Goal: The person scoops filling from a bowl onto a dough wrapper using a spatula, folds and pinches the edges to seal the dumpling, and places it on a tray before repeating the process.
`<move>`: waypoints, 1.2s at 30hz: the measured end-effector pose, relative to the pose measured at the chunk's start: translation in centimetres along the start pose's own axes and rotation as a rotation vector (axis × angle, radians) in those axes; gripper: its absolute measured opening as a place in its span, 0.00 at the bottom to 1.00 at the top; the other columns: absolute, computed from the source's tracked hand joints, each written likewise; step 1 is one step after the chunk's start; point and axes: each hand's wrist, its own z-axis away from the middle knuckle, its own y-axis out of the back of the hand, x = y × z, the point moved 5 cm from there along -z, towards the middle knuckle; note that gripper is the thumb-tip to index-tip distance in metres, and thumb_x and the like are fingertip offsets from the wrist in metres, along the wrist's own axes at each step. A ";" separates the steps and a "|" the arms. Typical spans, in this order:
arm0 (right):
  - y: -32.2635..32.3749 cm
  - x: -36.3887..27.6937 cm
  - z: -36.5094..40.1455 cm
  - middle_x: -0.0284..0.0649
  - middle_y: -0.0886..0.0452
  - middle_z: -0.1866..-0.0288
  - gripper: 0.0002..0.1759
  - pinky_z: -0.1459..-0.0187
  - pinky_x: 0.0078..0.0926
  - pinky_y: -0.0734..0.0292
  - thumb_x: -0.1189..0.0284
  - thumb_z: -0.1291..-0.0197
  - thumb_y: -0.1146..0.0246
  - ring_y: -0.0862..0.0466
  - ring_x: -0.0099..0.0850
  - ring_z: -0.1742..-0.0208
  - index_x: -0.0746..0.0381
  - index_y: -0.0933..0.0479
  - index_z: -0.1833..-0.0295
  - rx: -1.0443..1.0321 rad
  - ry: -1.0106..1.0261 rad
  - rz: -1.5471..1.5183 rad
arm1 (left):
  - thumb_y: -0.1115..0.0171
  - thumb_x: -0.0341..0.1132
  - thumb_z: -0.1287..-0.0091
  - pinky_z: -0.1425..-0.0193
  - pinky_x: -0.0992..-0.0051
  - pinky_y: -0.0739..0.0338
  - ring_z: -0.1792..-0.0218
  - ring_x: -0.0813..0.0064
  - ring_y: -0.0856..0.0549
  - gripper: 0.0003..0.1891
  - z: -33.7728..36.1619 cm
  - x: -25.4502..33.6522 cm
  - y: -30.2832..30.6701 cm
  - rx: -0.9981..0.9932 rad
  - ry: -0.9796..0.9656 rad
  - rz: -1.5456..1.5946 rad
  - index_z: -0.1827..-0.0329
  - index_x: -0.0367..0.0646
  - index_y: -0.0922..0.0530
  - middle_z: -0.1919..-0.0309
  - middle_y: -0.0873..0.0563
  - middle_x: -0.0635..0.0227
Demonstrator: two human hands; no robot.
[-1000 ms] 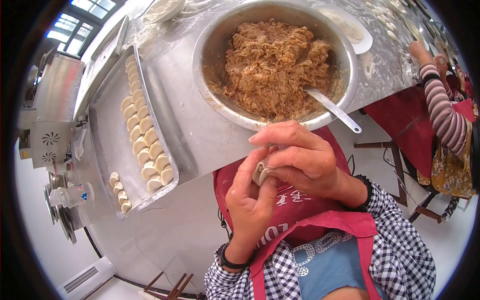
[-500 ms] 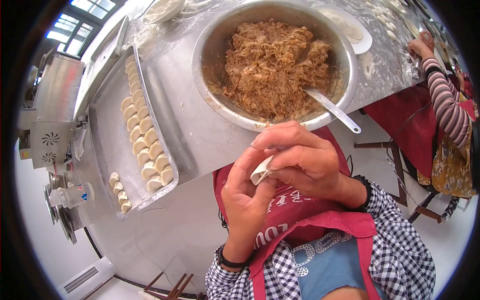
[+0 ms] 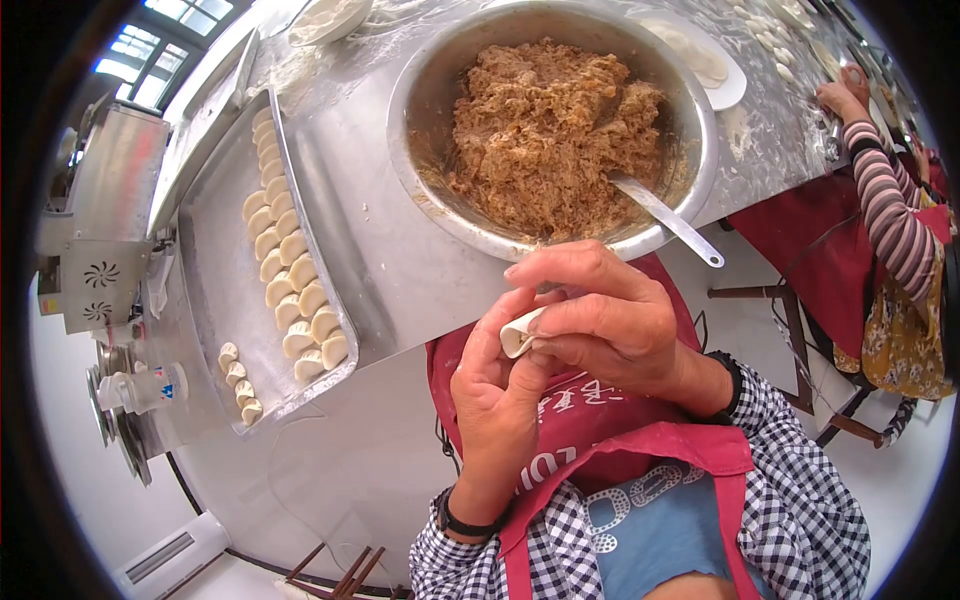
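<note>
A small white dumpling (image 3: 519,336), its wrapper folded over, is pinched between my two hands in front of the red apron. My left hand (image 3: 497,390) cups it from the left with the thumb against its lower edge. The fingers and thumb of my right hand (image 3: 612,318) press its right edge. Just beyond the hands stands a big metal bowl (image 3: 405,165) of brown minced filling (image 3: 555,140), with a metal spoon (image 3: 665,217) stuck in it. To the left, a metal tray (image 3: 222,260) carries rows of folded dumplings (image 3: 290,248) and several pleated ones (image 3: 236,375).
A white plate with wrappers (image 3: 700,60) sits behind the bowl's right side. Pieces of dough (image 3: 765,35) lie on the floured table (image 3: 770,140). At the right, a person in a striped sleeve (image 3: 890,210) works. A plastic jar (image 3: 150,388) and a metal machine (image 3: 105,220) stand at left.
The dumpling has turned slightly between my fingers, so its open end shows more. My right index finger has lifted and straightened a little. The trayed dumplings have stayed in place.
</note>
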 end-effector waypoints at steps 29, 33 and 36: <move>9.9 3.2 -2.2 0.40 0.20 0.62 0.06 0.62 0.24 0.24 0.79 0.52 0.33 0.20 0.32 0.63 0.66 0.24 0.68 -0.179 -0.140 0.459 | 0.46 0.28 0.35 0.52 0.63 0.18 0.48 0.58 0.20 0.15 -0.3 0.4 -0.5 -0.159 0.133 0.154 0.45 0.35 0.30 0.49 0.22 0.50; 10.4 4.3 -3.2 0.40 0.20 0.65 0.05 0.62 0.23 0.25 0.78 0.49 0.35 0.20 0.30 0.65 0.67 0.23 0.66 -0.137 -0.173 0.395 | 0.45 0.28 0.36 0.52 0.61 0.18 0.47 0.56 0.21 0.17 -0.3 0.0 -0.4 -0.217 0.224 0.359 0.44 0.35 0.31 0.49 0.23 0.50; 10.8 4.8 -3.3 0.38 0.19 0.67 0.05 0.63 0.22 0.24 0.77 0.46 0.36 0.20 0.26 0.67 0.67 0.22 0.64 -0.178 -0.284 0.359 | 0.45 0.27 0.36 0.52 0.61 0.18 0.47 0.56 0.21 0.18 -0.4 0.1 -0.5 -0.219 0.241 0.395 0.44 0.35 0.31 0.48 0.23 0.50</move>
